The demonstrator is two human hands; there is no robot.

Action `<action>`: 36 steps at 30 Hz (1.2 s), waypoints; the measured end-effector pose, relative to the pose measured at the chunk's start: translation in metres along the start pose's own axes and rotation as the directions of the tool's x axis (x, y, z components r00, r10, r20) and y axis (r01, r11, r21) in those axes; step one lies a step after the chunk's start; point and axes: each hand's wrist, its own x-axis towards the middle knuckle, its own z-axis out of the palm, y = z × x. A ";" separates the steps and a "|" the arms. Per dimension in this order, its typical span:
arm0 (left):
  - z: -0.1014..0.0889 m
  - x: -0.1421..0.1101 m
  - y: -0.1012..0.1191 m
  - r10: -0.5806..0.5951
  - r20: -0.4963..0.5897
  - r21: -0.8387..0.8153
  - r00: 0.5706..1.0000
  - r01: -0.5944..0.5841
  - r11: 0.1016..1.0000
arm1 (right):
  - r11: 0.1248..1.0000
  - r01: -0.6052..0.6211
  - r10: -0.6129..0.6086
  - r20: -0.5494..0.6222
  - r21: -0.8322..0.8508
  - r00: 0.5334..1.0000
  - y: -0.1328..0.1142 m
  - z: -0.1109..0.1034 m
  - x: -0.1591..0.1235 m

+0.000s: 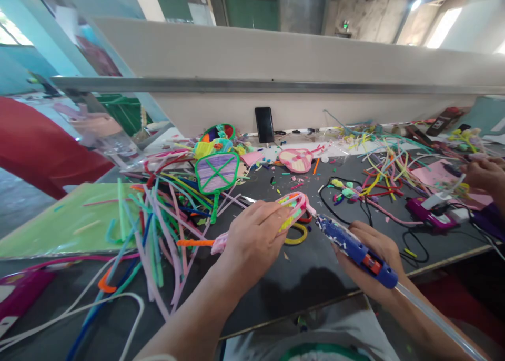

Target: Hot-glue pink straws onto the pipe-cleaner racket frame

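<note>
My left hand (pixel 252 234) is closed around a pipe-cleaner craft piece (pixel 294 208) in pink, yellow and orange. An orange stem sticks out on the left side of that hand. In my right hand (pixel 374 250) is a blue glue gun (pixel 351 248), spotted with white residue, a clear glue stick running out of its rear. The gun's nozzle points at the craft piece's right end, touching or almost touching it. Behind my left hand lies a purple pipe-cleaner fan shape (pixel 216 171) with a green frame. A yellow loop (pixel 296 234) rests just under the craft piece.
Loose pipe cleaners (pixel 158 234) are heaped on the left beside a green sheet (pixel 74 224). A phone (pixel 264 124) leans on the partition. A pink fan shape (pixel 296 160) lies among scraps. At right are a purple power strip (pixel 430 213), black cords and another person's hand (pixel 485 174).
</note>
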 end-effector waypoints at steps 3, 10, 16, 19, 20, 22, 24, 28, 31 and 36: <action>-0.001 0.002 0.001 -0.004 0.002 0.008 1.000 0.004 1.000 | 1.000 -0.004 0.004 -0.011 0.005 1.000 0.000 0.002 0.000; -0.002 0.004 0.002 -0.014 0.031 -0.018 0.999 0.015 1.000 | 1.000 -0.007 0.007 -0.035 -0.021 0.999 0.001 0.004 -0.001; 0.001 0.001 0.001 -0.009 0.026 -0.014 1.000 0.010 1.000 | 1.000 0.001 -0.001 -0.030 0.001 1.000 0.002 0.004 -0.003; 0.001 0.001 0.001 -0.006 0.030 -0.013 1.000 0.007 1.000 | 0.999 0.003 -0.002 -0.028 0.041 1.000 0.002 0.006 -0.003; 0.001 0.002 0.001 -0.004 0.031 -0.012 1.000 0.004 1.000 | 0.999 0.004 -0.002 -0.029 0.045 1.000 0.002 0.006 -0.003; 0.001 0.001 0.001 0.002 0.031 -0.009 1.000 -0.001 1.000 | 0.999 0.005 -0.004 -0.035 0.043 0.999 0.003 0.007 -0.002; 0.001 0.001 0.001 0.006 0.035 -0.007 0.999 -0.006 1.000 | 0.999 0.014 -0.013 -0.030 0.046 0.999 0.003 0.008 -0.003; 0.002 0.000 0.001 0.001 0.046 0.008 0.999 -0.002 1.000 | 0.998 0.016 -0.015 -0.019 0.059 1.000 0.000 0.008 -0.003; 0.002 0.000 0.001 -0.015 0.060 0.018 0.998 0.014 1.000 | 0.998 0.004 -0.003 -0.005 0.065 1.000 -0.003 0.008 -0.002; 0.003 0.000 0.000 -0.005 0.060 0.015 0.998 0.005 1.000 | 0.997 0.004 -0.004 -0.003 0.077 1.000 -0.006 0.009 -0.001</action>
